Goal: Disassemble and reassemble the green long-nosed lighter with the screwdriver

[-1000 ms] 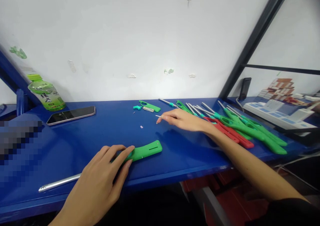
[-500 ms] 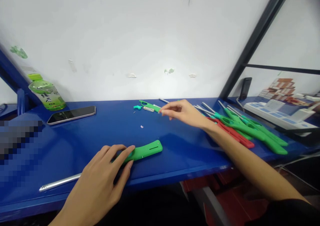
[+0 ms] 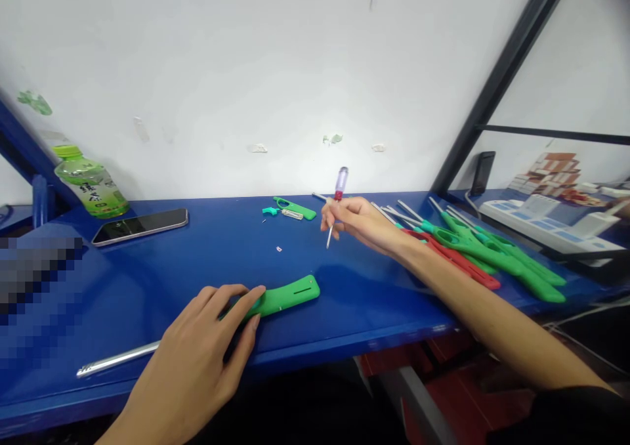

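Near the front edge of the blue table, my left hand (image 3: pixel 211 340) is closed around a green long-nosed gas lighter (image 3: pixel 290 296). Its handle end points right and its metal tube sticks out to the left under my wrist. My right hand (image 3: pixel 359 222) is raised over the table, fingers pinched on a small screwdriver (image 3: pixel 340 184). The clear purple and red handle is up, the thin shaft slants down. Behind it lie a green lighter casing half (image 3: pixel 301 210), a teal trigger piece (image 3: pixel 270 211) and a tiny pale part (image 3: pixel 279 249).
Several green and red lighters (image 3: pixel 497 254) are heaped at the right. A phone (image 3: pixel 142 226) and a green-capped bottle (image 3: pixel 91 182) stand at the back left. Beyond the black frame sits a white power strip (image 3: pixel 546 225). A white wall rises behind the table.
My right hand has picked up the screwdriver and lifted it from the back of the table. The left hand and its lighter have stayed in place.
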### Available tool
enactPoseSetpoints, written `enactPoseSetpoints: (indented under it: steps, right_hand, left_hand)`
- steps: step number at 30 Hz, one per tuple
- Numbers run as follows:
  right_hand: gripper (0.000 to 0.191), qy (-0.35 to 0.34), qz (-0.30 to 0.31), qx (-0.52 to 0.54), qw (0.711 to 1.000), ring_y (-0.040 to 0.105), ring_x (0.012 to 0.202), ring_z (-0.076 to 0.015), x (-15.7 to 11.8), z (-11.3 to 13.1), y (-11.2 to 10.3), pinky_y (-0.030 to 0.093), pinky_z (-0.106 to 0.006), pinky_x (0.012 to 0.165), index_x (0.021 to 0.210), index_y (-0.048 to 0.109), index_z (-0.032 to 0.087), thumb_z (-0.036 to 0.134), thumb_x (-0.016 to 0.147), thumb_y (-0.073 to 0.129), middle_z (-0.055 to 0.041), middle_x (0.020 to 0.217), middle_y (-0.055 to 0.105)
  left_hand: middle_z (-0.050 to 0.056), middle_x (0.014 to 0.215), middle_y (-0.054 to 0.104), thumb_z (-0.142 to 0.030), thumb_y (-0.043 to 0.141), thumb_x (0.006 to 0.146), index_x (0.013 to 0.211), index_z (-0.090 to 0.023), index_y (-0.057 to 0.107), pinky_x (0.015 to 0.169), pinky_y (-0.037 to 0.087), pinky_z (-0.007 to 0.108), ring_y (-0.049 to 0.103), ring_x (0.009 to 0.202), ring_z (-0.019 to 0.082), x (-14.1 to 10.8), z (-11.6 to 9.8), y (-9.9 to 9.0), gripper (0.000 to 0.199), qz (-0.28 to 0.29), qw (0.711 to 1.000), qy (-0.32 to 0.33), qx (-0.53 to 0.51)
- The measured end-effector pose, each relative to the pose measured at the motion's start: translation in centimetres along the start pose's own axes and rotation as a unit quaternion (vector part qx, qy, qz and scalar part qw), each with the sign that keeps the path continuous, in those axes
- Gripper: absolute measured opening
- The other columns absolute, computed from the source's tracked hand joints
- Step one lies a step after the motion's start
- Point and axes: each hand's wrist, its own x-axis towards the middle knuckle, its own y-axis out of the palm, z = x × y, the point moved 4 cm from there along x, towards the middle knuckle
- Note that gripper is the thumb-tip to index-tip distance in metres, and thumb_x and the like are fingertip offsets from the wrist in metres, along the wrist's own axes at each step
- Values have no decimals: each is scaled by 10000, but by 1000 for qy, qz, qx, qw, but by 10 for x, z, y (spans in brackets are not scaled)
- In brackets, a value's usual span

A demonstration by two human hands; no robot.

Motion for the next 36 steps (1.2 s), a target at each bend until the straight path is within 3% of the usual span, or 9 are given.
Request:
enactPoseSetpoints:
  steps: [2, 4, 7, 14, 36]
  right_hand:
    - [426, 10, 39, -26, 999, 674, 768, -175, -4, 2, 7, 565, -329, 689, 823, 758, 206, 617, 839, 867, -43, 829, 735]
    - [391, 17, 75, -36, 996, 701, 737, -186, -8, 5, 15, 582, -335, 653, 1104, 787, 220, 498, 851, 893, -17, 792, 734]
    - [646, -1, 95, -12, 995, 758, 754, -191, -12, 7, 24, 603, -311, 636, 1437, 619, 268, 364, 864, 900, 17, 810, 738]
    - [434, -38, 111, 63, 991, 804, 762, -160, -12, -3, 36, 627, -272, 701, 1250, 544, 251, 292, 940, 846, 26, 823, 758]
    - [407, -27, 118, 55, 991, 806, 756, -151, -14, -1, 44, 623, -243, 669, 1139, 572, 222, 272, 898, 895, 9, 869, 771]
  left_hand:
    - [98, 1284, 704, -335, 508, 1132, 1474, -239, 625, 961, 519, 485, 657, 1098, 311, 0, 0, 0, 373, -1, 1000, 1, 2]
    - [99, 1285, 702, -332, 508, 1134, 1479, -233, 619, 956, 516, 485, 656, 1100, 310, 0, -1, -1, 375, -4, 1000, 3, 4]
    - [94, 1273, 703, -320, 507, 1134, 1468, -231, 626, 943, 516, 470, 655, 1084, 301, 0, -1, -2, 366, -4, 1000, 6, 2]
    - [100, 1260, 694, -299, 504, 1133, 1452, -203, 642, 926, 514, 457, 647, 1067, 296, 1, -2, -2, 361, -4, 1000, 9, 5]
    - [107, 1261, 684, -289, 504, 1132, 1459, -195, 622, 928, 512, 468, 631, 1067, 299, 1, -2, -3, 359, -2, 1000, 20, 7]
